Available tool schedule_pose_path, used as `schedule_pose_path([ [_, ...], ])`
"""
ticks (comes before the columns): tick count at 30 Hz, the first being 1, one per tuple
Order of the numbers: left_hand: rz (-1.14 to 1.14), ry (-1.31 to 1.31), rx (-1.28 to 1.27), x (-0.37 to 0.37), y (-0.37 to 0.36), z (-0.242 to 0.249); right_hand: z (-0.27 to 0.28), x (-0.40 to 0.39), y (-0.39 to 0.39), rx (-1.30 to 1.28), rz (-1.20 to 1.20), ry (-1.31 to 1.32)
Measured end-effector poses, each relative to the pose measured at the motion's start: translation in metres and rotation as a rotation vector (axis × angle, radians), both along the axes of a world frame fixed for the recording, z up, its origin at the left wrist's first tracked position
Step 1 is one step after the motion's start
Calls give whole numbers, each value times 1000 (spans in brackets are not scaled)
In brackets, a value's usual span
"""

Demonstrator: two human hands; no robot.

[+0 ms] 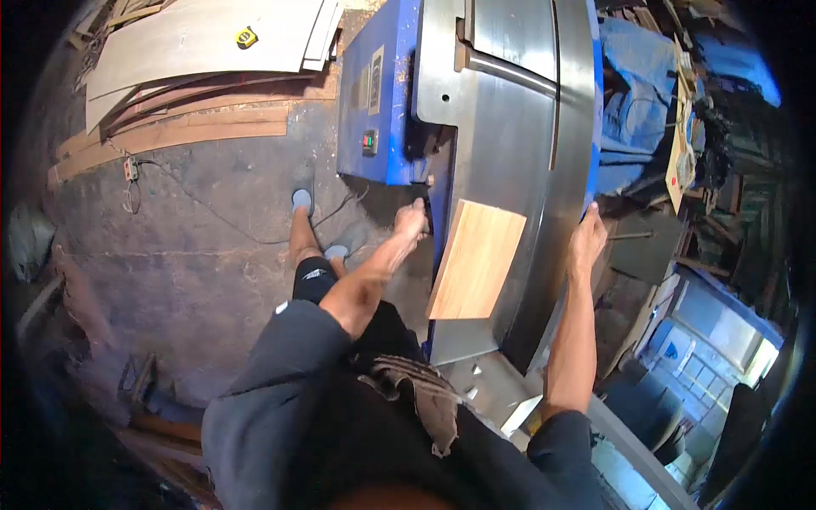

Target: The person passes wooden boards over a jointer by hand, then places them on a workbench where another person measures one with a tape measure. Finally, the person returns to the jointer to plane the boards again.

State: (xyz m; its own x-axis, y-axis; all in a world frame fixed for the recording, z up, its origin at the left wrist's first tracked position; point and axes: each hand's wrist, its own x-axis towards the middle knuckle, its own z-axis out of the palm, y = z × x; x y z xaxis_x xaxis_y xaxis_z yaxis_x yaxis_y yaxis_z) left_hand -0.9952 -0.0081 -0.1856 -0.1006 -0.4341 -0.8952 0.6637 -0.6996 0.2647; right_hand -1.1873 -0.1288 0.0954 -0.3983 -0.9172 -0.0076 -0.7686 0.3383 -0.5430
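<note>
A flat wooden board (pixel 478 262) lies on the metal table (pixel 501 153) of a blue machine (pixel 367 93). To the left of the board, at the machine's near side below the blue housing, my left hand (pixel 411 221) has its fingers curled; what they hold, if anything, is hidden. On the other side, my right hand (pixel 588 236) rests at the blue right edge of the machine, its fingers bent around the edge. Neither hand touches the board. Red and green buttons (pixel 369 142) show on the housing.
Large sheets (pixel 195 42) with a yellow tape measure (pixel 246 36) on top are stacked at the upper left. A cable (pixel 204 206) runs over the floor. Blue cloth (pixel 637 93) and a long wooden strip (pixel 682 127) are beyond the machine's right side.
</note>
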Motion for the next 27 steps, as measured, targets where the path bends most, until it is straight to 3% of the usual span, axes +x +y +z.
schedule_pose_path([
  [2, -22, -62, 59, -24, 28, -7, 0, -9, 19, 15, -21, 26],
  [4, -10, -365, -37, -38, 25, -31, 1, -5, 8, 27, 19, -22],
  [5, -49, -351, -37, -40, 25, -44, -4, -3, -2, 14, 46, -33],
  [7, -44, -72, 20, 1, 13, 4, -5, -10, 5, 27, -15, -69],
  [9, -249, 206, -18, 36, -2, -14, 0, -3, 6, 20, -7, -66],
  [12, -328, 275, -124, 40, -33, -34, 3, 4, 6, 84, -83, -148],
  [14, -568, 359, -323, 15, -44, -86, -1, 3, 6, 42, -69, -120],
  [15, -700, 251, -289, 15, -50, -91, -2, 1, 6, 14, -55, -95],
  [17, -657, 330, -290, 13, -48, -94, -1, -5, 4, 27, -61, -48],
  [19, -684, 147, -337, 30, -48, -48, -3, -7, 4, 81, -60, -83],
  [20, -631, 51, -321, 15, -44, -67, -3, -5, 9, 83, -69, -86],
  [24, -501, -23, -342, 11, -36, -51, 0, -4, 3, 62, -70, 37],
  [25, -478, -101, -300, 30, -37, 1, -2, -2, 3, 61, -97, 32],
  [27, -255, -226, -218, -6, -16, -53, -2, -3, 3, 86, -105, 22],
])
